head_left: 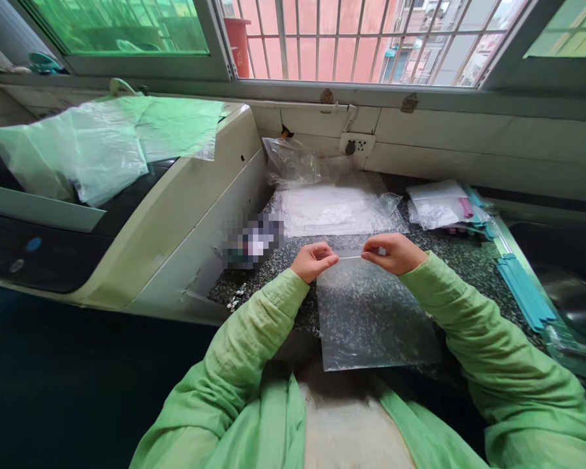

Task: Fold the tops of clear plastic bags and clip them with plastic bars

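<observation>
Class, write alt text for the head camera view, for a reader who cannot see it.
A person in green sleeves pinches the top edge of a clear plastic bag between left hand and right hand, over a speckled dark counter. More clear bags lie beyond by a barred window; a white machine stands at the left.

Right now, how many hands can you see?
2. The left hand pinches the top edge of the clear plastic bag on its left; the right hand pinches the same edge on its right. No other hands show.
</observation>
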A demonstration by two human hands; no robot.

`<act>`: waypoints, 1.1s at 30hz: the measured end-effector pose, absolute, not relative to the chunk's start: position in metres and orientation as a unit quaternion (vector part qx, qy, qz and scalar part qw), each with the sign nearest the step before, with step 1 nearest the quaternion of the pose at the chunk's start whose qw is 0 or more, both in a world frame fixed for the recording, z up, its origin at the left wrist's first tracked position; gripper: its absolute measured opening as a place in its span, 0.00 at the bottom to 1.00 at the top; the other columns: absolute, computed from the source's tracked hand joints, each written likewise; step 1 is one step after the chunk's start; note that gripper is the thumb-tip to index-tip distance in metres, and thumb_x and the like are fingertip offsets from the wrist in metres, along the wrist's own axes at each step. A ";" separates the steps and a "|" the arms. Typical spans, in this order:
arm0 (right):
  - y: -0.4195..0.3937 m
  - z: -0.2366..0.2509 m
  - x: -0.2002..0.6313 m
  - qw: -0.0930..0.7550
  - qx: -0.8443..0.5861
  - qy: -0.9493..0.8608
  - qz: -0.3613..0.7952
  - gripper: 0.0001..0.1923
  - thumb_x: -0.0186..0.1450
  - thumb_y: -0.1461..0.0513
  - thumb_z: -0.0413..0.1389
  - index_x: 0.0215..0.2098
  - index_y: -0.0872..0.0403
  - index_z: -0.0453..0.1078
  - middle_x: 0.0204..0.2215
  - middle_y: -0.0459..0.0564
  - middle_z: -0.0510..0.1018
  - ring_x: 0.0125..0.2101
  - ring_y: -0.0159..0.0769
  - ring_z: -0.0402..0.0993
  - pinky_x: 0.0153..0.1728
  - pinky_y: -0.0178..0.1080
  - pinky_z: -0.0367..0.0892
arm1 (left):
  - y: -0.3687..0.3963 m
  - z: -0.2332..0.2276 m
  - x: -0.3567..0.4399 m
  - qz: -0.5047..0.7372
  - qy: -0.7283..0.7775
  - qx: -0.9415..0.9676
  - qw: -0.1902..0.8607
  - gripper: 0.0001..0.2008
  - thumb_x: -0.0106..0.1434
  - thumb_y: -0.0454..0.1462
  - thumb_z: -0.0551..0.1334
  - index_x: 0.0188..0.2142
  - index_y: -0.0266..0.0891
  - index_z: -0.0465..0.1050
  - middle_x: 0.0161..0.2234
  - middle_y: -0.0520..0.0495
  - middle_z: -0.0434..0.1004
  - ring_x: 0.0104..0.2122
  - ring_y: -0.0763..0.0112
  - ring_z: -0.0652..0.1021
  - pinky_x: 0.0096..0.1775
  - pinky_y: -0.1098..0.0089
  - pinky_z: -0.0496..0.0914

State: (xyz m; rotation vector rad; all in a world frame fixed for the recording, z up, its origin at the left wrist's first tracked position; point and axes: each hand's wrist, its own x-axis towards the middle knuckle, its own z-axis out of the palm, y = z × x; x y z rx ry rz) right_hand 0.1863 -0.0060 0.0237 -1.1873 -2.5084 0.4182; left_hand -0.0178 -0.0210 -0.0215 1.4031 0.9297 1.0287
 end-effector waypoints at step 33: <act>-0.009 0.019 0.180 0.168 -0.427 -0.880 0.124 0.09 0.56 0.60 0.51 0.22 0.55 0.69 0.18 0.46 0.72 0.21 0.28 0.64 0.24 0.31 0.56 | -0.013 -0.020 -0.028 0.403 0.445 0.660 0.451 0.06 0.47 0.36 0.60 0.19 0.33 0.67 0.17 0.54 0.63 0.20 0.80 0.64 0.25 0.76 0.61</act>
